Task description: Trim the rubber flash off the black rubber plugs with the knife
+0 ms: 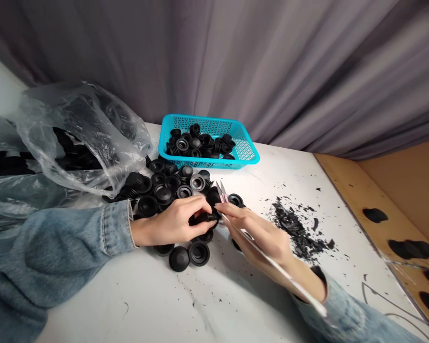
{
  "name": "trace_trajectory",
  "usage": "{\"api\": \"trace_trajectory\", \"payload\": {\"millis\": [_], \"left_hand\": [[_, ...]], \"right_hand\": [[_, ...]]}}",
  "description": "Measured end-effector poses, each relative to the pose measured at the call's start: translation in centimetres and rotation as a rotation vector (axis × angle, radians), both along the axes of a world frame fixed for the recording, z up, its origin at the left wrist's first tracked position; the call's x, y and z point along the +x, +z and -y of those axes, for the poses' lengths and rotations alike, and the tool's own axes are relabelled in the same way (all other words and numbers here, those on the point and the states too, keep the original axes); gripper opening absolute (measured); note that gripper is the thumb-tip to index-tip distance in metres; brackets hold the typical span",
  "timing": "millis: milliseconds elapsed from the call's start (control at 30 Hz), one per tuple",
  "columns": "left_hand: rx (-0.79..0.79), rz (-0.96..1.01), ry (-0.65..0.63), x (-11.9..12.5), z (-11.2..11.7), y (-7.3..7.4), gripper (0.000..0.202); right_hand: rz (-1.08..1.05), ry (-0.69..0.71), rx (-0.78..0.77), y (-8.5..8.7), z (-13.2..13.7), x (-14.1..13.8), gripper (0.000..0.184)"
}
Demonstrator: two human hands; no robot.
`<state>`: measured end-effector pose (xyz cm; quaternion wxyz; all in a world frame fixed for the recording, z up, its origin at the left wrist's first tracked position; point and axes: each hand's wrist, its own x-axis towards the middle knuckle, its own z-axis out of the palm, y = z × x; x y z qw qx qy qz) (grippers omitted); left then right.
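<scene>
My left hand (186, 220) is closed around a black ribbed rubber part (202, 218), its fingertips pinching the edge. My right hand (260, 233) meets it from the right, closed on small snips whose two pointed blades (221, 190) stick up past the fingers, slightly apart. The handles are mostly hidden in the palm. A narrow white strip (275, 267) runs along the right hand toward the sleeve; what it belongs to I cannot tell. Around and under both hands lies a pile of similar round black rubber parts (163, 194), some cup side up.
Behind the pile stands a turquoise basket (252, 155) holding more black parts. A clear plastic bag (103, 138) with black pieces lies at left. Black shavings (296, 228) are heaped on the white table (236, 305) at right. Farther right, dark pieces (413, 248) lie on a brown surface.
</scene>
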<state>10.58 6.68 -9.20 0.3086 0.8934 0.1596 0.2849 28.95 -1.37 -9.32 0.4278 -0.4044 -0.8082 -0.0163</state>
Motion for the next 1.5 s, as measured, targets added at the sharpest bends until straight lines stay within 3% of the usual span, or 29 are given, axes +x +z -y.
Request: {"api": "trace_trajectory", "payload": {"millis": [133,300,533,667,767,900,1033,1167,1500], "left_hand": [[-0.006,0.000,0.011,0.0,-0.1,-0.1,0.006],[-0.023,0.013,0.010,0.0,-0.1,0.0,0.006],[-0.084,0.081,0.090,-0.2,-0.2,0.4,0.011],[-0.191,0.075,0.128,-0.3,-0.3,0.6,0.014],[-0.293,0.108,0.117,-0.3,-0.3,0.5,0.020],[-0.457,0.155,0.104,-0.3,-0.6,0.3,0.025],[-0.600,0.106,0.140,-0.3,-1.2,0.4,0.020],[-0.696,0.124,0.136,-0.3,-1.6,0.6,0.021],[-0.666,0.229,0.019,-0.3,-1.5,0.3,0.023]], "right_hand": [[-0.135,-0.028,-0.290,2.3,0.5,0.1,0.012],[-0.162,0.051,-0.327,3.3,1.0,0.2,0.011],[-0.459,-0.314,-0.317,0.2,0.3,0.9,0.011],[-0.453,-0.384,-0.354,-1.4,0.0,1.1,0.009],[-0.357,-0.425,-0.236,-1.9,0.0,0.9,0.020],[-0.208,-0.401,-0.101,-2.9,-0.3,0.9,0.046],[-0.153,-0.355,-0.069,-3.5,-0.6,1.1,0.057],[-0.129,-0.336,-0.082,-3.5,-0.7,1.1,0.058],[-0.066,-0.335,-0.084,-3.2,-0.7,1.1,0.055]]}}
